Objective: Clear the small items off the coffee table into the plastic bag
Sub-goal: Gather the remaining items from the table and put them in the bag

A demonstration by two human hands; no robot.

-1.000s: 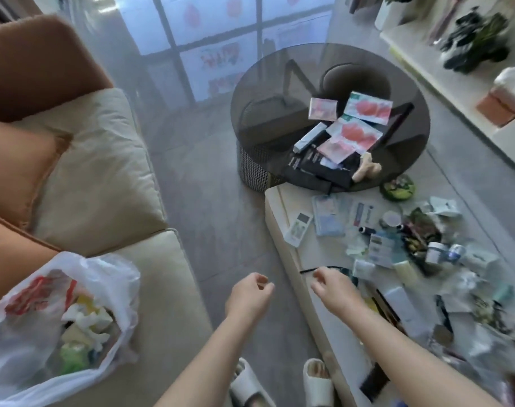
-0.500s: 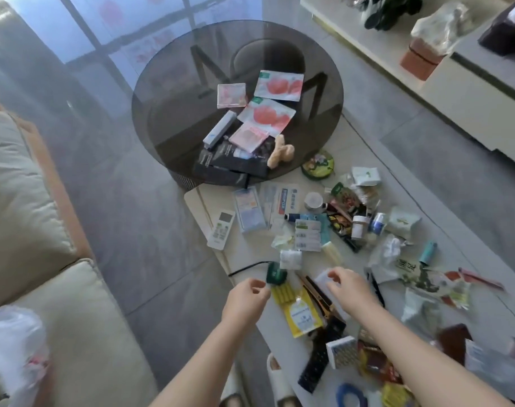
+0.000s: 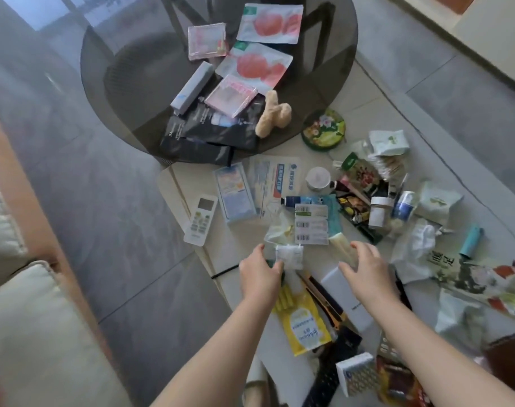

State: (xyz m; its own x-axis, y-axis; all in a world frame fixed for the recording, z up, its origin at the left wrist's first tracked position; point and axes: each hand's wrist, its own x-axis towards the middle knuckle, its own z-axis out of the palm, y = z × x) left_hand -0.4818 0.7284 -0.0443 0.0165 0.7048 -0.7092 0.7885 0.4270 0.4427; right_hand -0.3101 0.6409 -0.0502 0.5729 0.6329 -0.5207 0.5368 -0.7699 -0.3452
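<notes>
While the pale counter [image 3: 238,248] lies thick with packets, tubes and jars, a round dark glass table [image 3: 127,92] beyond, both hands reach over its near edge; the plastic bag is out of view. Left hand [image 3: 260,273], fingers curled, touches a small white packet [image 3: 290,255], grip uncertain; right hand [image 3: 364,267] hovers spread, holding nothing. Judged: pick-up step, needing a firm pinch, then carrying to the bag.

A cream sofa cushion [image 3: 36,333] is lying at the left, grey floor tiles [image 3: 109,218] are stretching beside it, and a pale cabinet [image 3: 485,33] is standing far right.
</notes>
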